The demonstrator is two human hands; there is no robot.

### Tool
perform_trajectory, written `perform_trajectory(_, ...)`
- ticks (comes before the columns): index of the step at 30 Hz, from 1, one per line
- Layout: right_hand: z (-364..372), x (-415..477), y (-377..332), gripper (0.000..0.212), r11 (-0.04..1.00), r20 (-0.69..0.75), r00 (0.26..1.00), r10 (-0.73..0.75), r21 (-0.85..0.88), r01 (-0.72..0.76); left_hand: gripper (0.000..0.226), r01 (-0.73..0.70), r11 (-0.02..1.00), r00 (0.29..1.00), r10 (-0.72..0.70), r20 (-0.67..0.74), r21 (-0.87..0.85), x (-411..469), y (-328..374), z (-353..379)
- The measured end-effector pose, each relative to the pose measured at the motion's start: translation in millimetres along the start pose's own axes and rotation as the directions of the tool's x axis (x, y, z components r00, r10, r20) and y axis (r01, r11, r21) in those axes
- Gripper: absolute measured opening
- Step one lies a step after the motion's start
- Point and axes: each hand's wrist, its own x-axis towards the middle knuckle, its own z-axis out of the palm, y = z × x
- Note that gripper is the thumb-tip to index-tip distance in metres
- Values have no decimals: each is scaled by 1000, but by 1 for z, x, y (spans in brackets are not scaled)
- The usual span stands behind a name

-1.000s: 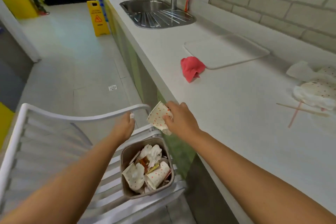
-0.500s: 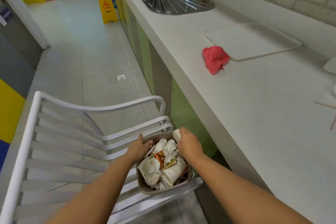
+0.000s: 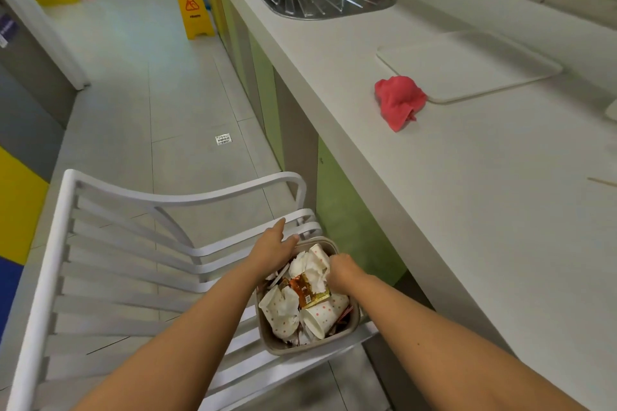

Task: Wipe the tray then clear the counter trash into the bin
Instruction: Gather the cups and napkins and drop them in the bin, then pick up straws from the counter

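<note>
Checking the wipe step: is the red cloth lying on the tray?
No, the red cloth lies on the counter beside the tray.

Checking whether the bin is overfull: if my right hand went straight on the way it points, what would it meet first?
The crumpled white paper heaped in the bin, just ahead of the right hand. They seem to touch already, though the fingertips are hidden.

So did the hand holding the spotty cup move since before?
Yes. The right hand went down. It was above the far rim of the bin, and now it sits low on the trash inside.
</note>
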Motion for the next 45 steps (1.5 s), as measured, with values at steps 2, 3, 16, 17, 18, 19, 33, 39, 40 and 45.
perform_trajectory(2, -13, -7, 1, 36, 1000, -15, 1000, -1, -1, 1, 56, -18, 1000, 1000, 18, -18, 4, 0, 7, -1)
perform_trajectory(3, -20, -11, 1, 34, 1000, -28, 1000, -9, 6, 9, 54, -31, 999, 999, 31, -38, -8, -1, 12, -2)
perform_trajectory(16, -136, -101, 29, 22, 992, -290, 951, -109, 23, 121, 23, -405, 901, 874, 330, -357, -158, -7, 126, 5)
perform_trajectory(17, -143, -106, 38, 23, 993, -321, 943, -91, 39, 109, 22, -429, 887, 865, 350, -359, -169, -8, 136, 9)
perform_trajectory(18, -150, -110, 51, 23, 994, -345, 936, -67, 55, 91, 22, -455, 873, 856, 374, -358, -174, -9, 148, 14)
perform_trajectory(19, -156, -113, 63, 23, 995, -368, 929, -49, 63, 77, 22, -475, 864, 847, 396, -354, -169, -11, 159, 19)
perform_trajectory(33, -204, -127, 271, 51, 926, -654, 657, 374, 221, -307, 23, -616, 771, 787, 594, -166, -161, -24, 276, 100)
perform_trajectory(39, -223, -124, 321, 62, 884, -554, 694, 461, 215, -416, 23, -646, 753, 763, 638, -99, -122, -22, 305, 129)
perform_trajectory(40, -225, -123, 322, 60, 881, -538, 705, 463, 196, -430, 23, -651, 750, 759, 644, -96, -117, -22, 308, 132)
perform_trajectory(45, -228, -123, 323, 31, 899, -620, 693, 368, 49, -435, 23, -665, 739, 746, 661, -73, -105, -17, 331, 147)
